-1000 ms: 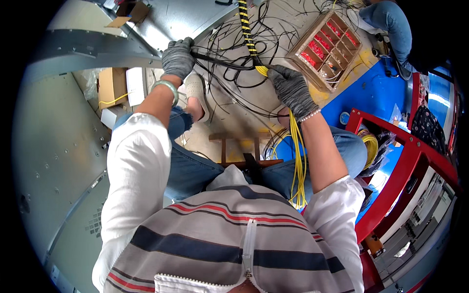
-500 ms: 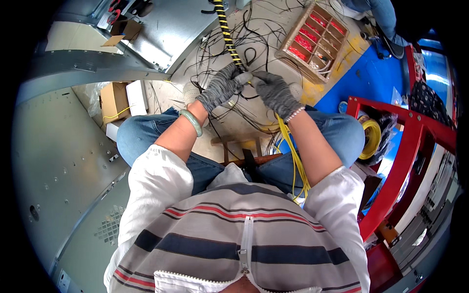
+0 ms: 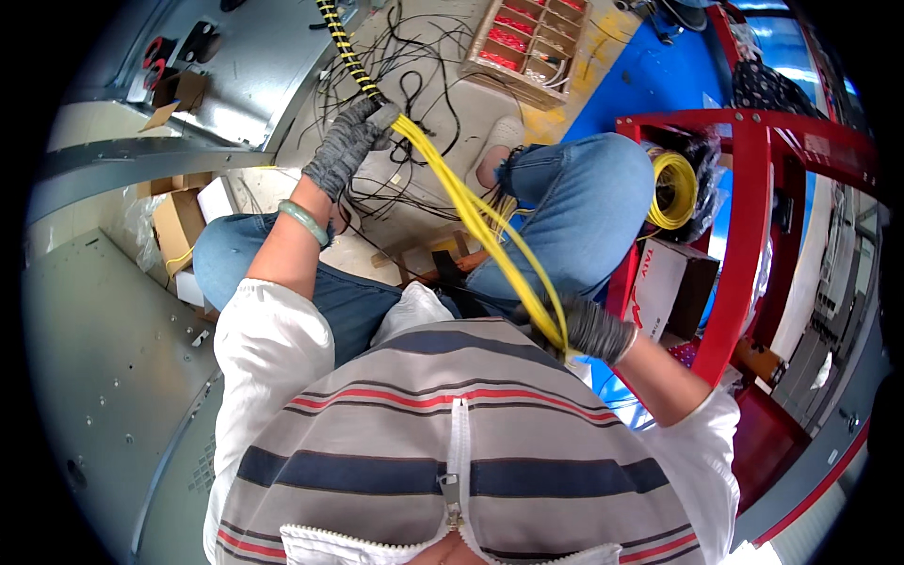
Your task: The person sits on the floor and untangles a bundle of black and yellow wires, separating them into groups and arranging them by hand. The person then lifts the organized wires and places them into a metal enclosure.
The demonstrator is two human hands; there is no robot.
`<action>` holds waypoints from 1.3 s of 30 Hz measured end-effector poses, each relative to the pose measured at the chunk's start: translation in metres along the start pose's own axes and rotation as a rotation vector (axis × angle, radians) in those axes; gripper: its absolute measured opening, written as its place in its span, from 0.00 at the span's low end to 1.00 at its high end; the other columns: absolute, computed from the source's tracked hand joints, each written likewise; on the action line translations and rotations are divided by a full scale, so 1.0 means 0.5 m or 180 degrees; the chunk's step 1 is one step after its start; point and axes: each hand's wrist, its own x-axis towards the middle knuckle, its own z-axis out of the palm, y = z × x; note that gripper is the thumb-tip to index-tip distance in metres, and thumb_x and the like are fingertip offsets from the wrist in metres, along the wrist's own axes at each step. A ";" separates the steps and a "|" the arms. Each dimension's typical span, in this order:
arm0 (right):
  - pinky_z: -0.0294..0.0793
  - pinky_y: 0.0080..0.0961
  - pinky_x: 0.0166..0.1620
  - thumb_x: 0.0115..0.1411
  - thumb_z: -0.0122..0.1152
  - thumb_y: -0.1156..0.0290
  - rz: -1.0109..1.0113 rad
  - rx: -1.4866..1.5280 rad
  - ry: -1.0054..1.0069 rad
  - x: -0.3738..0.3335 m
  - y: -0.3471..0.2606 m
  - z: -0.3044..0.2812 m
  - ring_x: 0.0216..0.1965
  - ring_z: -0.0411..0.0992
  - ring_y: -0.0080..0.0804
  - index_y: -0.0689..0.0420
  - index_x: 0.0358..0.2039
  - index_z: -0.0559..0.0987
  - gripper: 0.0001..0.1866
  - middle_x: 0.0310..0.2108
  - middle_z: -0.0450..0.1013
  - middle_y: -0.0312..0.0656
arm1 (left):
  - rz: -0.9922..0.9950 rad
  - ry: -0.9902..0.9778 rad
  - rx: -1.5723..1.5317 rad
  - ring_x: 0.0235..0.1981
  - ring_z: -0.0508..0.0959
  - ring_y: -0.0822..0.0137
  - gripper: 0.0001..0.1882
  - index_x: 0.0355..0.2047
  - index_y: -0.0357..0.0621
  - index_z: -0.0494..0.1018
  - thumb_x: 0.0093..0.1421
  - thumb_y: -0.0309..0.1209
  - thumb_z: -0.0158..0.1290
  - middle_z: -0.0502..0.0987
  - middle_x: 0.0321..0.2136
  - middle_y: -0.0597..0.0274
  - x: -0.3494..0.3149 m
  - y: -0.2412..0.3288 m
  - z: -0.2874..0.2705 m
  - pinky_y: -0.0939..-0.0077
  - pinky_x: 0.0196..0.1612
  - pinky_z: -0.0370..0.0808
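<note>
In a grey knitted glove, my left hand (image 3: 345,153) is closed around a cable bundle. Beyond it runs the bundle's black section (image 3: 345,44), banded with yellow, toward the top of the view. From my left fist a bunch of loose yellow wires (image 3: 463,201) stretches taut down across my lap. My right hand (image 3: 595,328), gloved too, is closed on these wires close to my right hip. Its fingertips are partly hidden behind the wires.
Black wires (image 3: 414,89) lie tangled on the floor. Farther off is a compartmented wooden box (image 3: 513,80) with red parts. A red metal frame (image 3: 749,235) and a yellow wire coil (image 3: 674,191) are at right. Grey metal panels (image 3: 104,330) and a cardboard box (image 3: 176,229) stand left.
My right hand has left the spot beside my left hand and pulled back to my right hip, drawing the yellow wires out. The view has shifted right.
</note>
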 end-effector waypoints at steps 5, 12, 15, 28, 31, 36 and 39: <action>0.70 0.29 0.31 0.48 0.59 0.67 -0.1946 -0.3560 0.2031 -0.028 0.079 -0.014 0.28 0.71 0.35 0.59 0.35 0.71 0.15 0.26 0.71 0.45 | -0.0070 -0.0035 -0.0001 0.26 0.68 0.80 0.14 0.35 0.42 0.71 0.53 0.39 0.52 0.69 0.25 0.69 -0.017 -0.007 -0.004 0.87 0.27 0.70; 0.70 0.35 0.28 0.50 0.53 0.65 -0.2351 -0.5392 0.2981 -0.032 0.055 -0.037 0.25 0.70 0.42 0.54 0.35 0.71 0.11 0.25 0.70 0.45 | 0.0013 -0.0034 -0.0012 0.23 0.66 0.79 0.17 0.36 0.41 0.70 0.53 0.41 0.52 0.65 0.22 0.70 -0.020 -0.002 -0.006 0.84 0.28 0.71; 0.69 0.35 0.26 0.51 0.52 0.65 -0.1780 -0.5792 0.2744 -0.045 0.036 -0.036 0.24 0.70 0.41 0.54 0.34 0.71 0.11 0.23 0.70 0.44 | -0.0026 -0.0053 -0.0176 0.22 0.66 0.79 0.17 0.36 0.41 0.70 0.53 0.41 0.52 0.66 0.21 0.69 -0.023 -0.002 -0.004 0.83 0.28 0.70; 0.69 0.32 0.40 0.52 0.49 0.75 -0.5166 -0.6397 0.4000 0.006 -0.487 0.011 0.39 0.69 0.44 0.50 0.42 0.71 0.15 0.36 0.71 0.47 | 0.0097 -0.0108 0.0115 0.20 0.67 0.79 0.19 0.36 0.38 0.70 0.52 0.42 0.52 0.67 0.21 0.68 0.001 -0.021 -0.014 0.87 0.26 0.68; 0.68 0.36 0.40 0.51 0.47 0.75 -0.0769 -0.6985 0.3024 0.120 -0.529 0.008 0.36 0.70 0.46 0.50 0.49 0.66 0.22 0.33 0.71 0.52 | 0.0164 -0.0069 0.0019 0.20 0.67 0.79 0.19 0.35 0.38 0.70 0.53 0.42 0.52 0.68 0.22 0.69 -0.003 -0.021 -0.016 0.87 0.26 0.68; 0.69 0.29 0.36 0.54 0.51 0.70 -0.3380 -0.5073 0.2128 0.236 -0.473 0.103 0.33 0.71 0.39 0.57 0.37 0.72 0.10 0.31 0.72 0.49 | 0.0208 0.0106 0.0346 0.21 0.67 0.80 0.16 0.35 0.40 0.71 0.52 0.39 0.53 0.69 0.22 0.70 -0.010 -0.049 -0.032 0.88 0.26 0.67; 0.65 0.25 0.44 0.52 0.52 0.58 -0.2297 -0.3894 0.0358 0.341 -0.346 0.152 0.40 0.68 0.36 0.56 0.40 0.71 0.19 0.33 0.70 0.44 | 0.0060 0.0060 0.0186 0.26 0.69 0.75 0.15 0.36 0.35 0.69 0.54 0.34 0.51 0.72 0.25 0.63 -0.007 -0.041 -0.020 0.82 0.32 0.69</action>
